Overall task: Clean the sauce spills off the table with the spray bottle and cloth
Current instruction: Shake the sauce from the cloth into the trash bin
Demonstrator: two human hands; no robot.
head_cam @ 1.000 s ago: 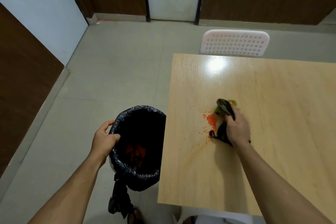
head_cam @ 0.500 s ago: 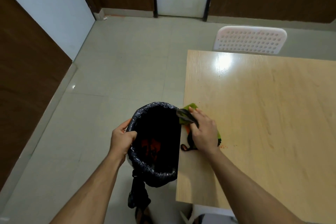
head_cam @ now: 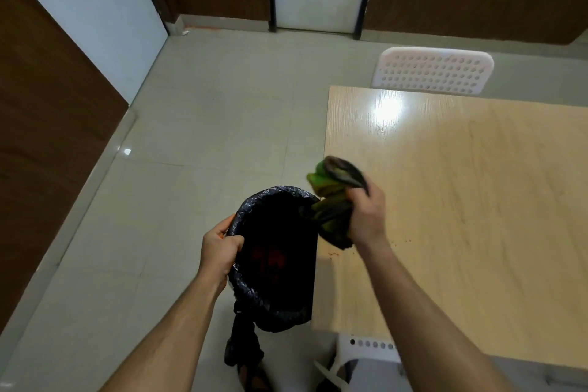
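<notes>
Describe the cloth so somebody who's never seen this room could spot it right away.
Find the wooden table and follow its left edge to the black-lined bin held against it. The cloth is bunched in the right hand over the bin's rim, the only green thing there.

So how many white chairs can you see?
2. One white chair stands at the far side of the table, showing only its holed backrest. Another chair peeks out under the table's near edge. More could be hidden out of view to the right.
</notes>
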